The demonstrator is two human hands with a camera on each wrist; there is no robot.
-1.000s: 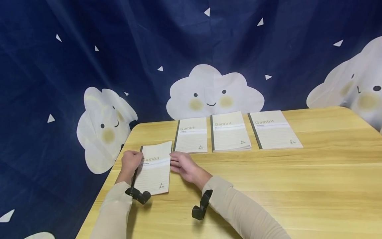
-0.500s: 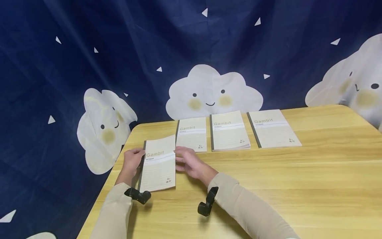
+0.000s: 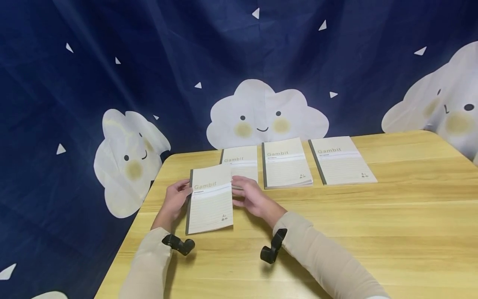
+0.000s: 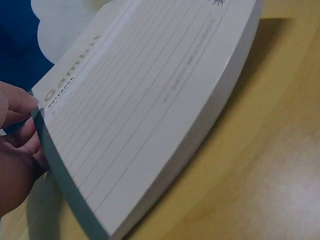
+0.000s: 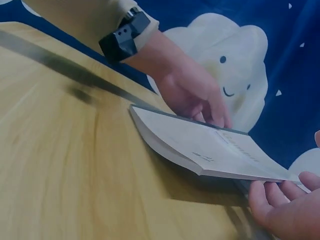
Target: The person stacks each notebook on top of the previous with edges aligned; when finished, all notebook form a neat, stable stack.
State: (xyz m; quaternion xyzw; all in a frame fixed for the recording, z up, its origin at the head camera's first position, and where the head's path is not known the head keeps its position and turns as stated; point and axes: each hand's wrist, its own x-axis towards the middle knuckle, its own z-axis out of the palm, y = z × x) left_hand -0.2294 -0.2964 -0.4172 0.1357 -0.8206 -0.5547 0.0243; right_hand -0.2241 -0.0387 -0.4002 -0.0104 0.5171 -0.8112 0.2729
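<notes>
A cream notebook (image 3: 210,203) marked "Gambit", with a dark spine strip, is held between my two hands. My left hand (image 3: 176,201) pinches its spine edge, thumb on the cover and fingers beneath, as the left wrist view shows at the spine (image 4: 65,185). My right hand (image 3: 254,197) grips the opposite edge, its fingers (image 5: 275,195) under the notebook in the right wrist view. The notebook is raised off the table there, with a shadow below it. Its upper corner overlaps a second notebook (image 3: 244,168) behind, hiding part of that one.
Two more matching notebooks lie in the back row, a middle one (image 3: 286,166) and a right one (image 3: 343,162). The wooden table (image 3: 336,232) ends at the back against a dark blue curtain (image 3: 179,41) with cloud faces. Each wrist carries a black camera.
Both hands have carried the notebook to the right and slightly away from me. It now overlaps the leftmost back notebook, which showed whole or nearly whole before.
</notes>
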